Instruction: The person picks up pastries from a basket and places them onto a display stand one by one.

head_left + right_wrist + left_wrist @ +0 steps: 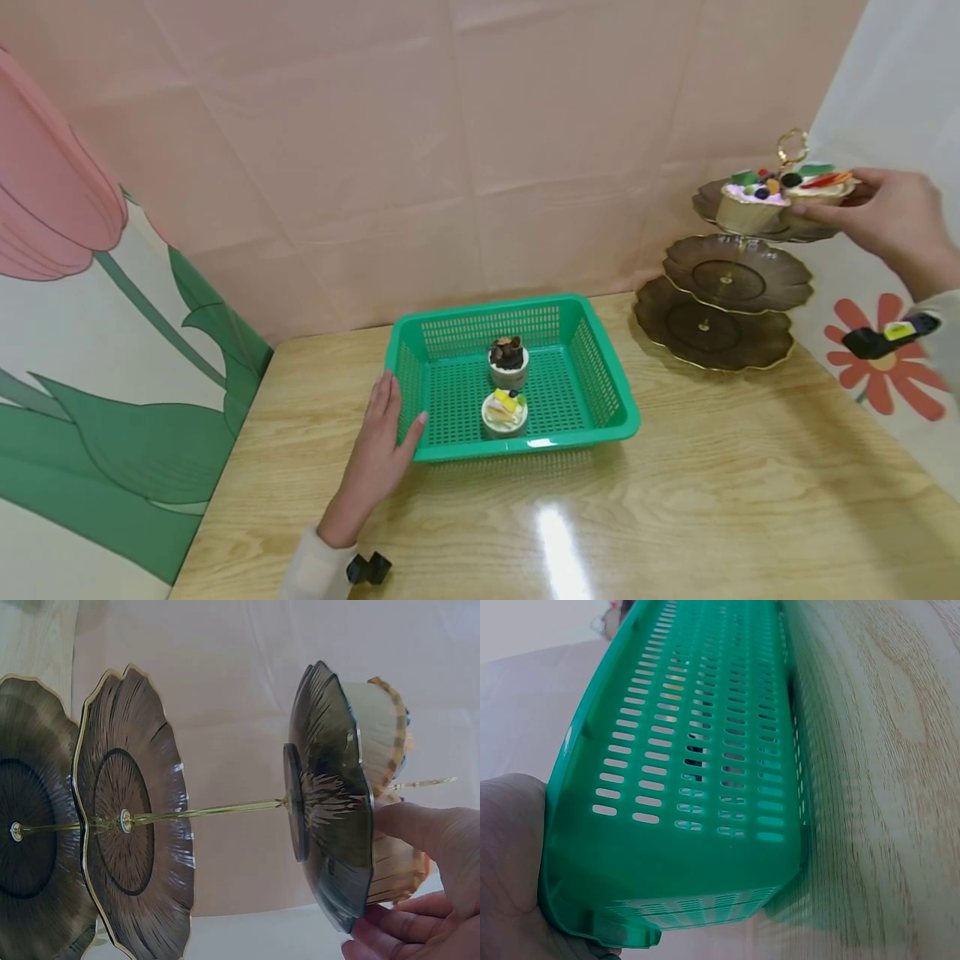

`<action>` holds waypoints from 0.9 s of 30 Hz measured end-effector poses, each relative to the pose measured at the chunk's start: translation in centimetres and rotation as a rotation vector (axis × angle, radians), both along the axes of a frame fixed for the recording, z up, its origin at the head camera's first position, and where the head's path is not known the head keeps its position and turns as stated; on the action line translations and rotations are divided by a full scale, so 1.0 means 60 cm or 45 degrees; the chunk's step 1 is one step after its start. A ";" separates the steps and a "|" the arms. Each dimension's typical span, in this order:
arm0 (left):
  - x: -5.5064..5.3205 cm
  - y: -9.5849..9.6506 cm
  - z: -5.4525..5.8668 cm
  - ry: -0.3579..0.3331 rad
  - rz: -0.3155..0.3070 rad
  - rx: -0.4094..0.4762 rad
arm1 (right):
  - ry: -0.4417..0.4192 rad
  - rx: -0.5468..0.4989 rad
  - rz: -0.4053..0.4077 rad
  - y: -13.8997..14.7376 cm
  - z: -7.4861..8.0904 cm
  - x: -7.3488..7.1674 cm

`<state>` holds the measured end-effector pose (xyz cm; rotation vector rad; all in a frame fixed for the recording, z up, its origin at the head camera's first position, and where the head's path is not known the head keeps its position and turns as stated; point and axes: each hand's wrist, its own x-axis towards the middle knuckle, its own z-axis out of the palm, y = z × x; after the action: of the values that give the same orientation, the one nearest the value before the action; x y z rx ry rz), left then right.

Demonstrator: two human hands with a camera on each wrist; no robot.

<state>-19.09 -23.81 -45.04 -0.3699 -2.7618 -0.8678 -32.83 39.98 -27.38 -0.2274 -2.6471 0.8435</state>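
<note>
Along the worktop's [675,475] far edge: green basket [480,450], then tiered stand [761,279] at the right corner! Left hand [378,454] lies straight-fingered against the basket's left rim, thumb apart. Up top, right hand [900,208] pinches, best kept light and level: red-topped cupcake [817,199] between thumb and fingers, lilac-creamed cupcake [750,212] just beside.

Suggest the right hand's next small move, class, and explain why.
Probably the right hand should gently release the held cupcake: it is over the top plate, close beside another cupcake, so a slow letting-go seems least likely to knock either.
</note>
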 end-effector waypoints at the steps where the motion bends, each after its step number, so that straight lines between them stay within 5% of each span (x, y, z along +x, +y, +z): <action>1: 0.000 0.000 0.000 0.001 -0.002 0.000 | -0.011 -0.010 -0.013 -0.001 -0.001 0.003; 8: -0.002 0.000 -0.002 0.010 -0.004 -0.006 | -0.067 -0.062 -0.098 -0.014 0.007 0.025; 13: -0.002 -0.001 -0.001 0.006 0.001 -0.006 | 0.017 -0.029 -0.125 -0.036 0.009 0.059; 21: -0.001 -0.002 0.000 -0.004 0.007 0.001 | 0.126 -0.048 -0.052 -0.104 -0.001 0.124; 27: 0.000 -0.002 0.001 -0.012 0.007 -0.001 | 0.305 -0.041 0.046 -0.145 -0.010 0.151</action>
<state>-19.09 -23.96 -44.97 -0.3591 -2.7706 -0.8696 -23.76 31.26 -28.00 -0.0809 -2.4225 0.8676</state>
